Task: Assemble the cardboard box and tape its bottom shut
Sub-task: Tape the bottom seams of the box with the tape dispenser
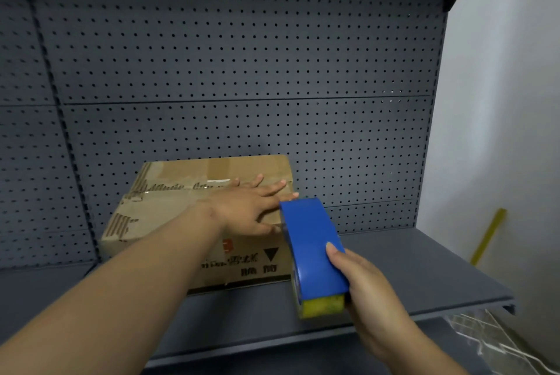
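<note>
A brown cardboard box stands on the grey shelf, its upper flaps folded shut, with old tape strips and torn patches along the seam. Printed characters on its front face read upside down. My left hand lies flat on top of the box near its right edge, fingers spread. My right hand grips a blue tape dispenser with a yellow end. The dispenser's front tip sits at the box's top right edge, just beside my left fingertips.
A dark grey pegboard panel rises right behind the box. A white wall stands to the right, with a yellow strip leaning against it. A wire basket shows below the shelf's right end.
</note>
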Motion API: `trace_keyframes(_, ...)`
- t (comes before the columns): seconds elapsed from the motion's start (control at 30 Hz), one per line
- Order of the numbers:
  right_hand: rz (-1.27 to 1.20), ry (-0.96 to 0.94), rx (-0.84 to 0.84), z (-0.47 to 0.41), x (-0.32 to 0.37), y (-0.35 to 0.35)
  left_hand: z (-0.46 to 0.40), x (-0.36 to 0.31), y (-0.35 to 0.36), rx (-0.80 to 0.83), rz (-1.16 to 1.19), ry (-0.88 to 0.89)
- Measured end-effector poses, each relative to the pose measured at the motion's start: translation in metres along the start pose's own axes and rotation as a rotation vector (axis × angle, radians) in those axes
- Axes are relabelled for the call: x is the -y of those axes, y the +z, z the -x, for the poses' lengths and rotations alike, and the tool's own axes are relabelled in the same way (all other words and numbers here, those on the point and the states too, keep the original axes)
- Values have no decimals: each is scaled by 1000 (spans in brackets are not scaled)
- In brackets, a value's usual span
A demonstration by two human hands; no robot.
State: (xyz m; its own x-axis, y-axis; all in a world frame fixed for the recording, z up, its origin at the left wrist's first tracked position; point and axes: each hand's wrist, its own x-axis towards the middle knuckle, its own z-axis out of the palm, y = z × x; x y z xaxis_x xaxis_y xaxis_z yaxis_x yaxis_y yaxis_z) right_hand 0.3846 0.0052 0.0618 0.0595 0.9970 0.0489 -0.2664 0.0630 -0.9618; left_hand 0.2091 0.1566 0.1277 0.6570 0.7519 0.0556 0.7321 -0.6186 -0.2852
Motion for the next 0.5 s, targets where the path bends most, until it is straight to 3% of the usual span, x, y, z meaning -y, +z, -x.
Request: trace_keyframes(0.5,38,107,-100,-5,-32,3,-12,8,9,10,98,-14)
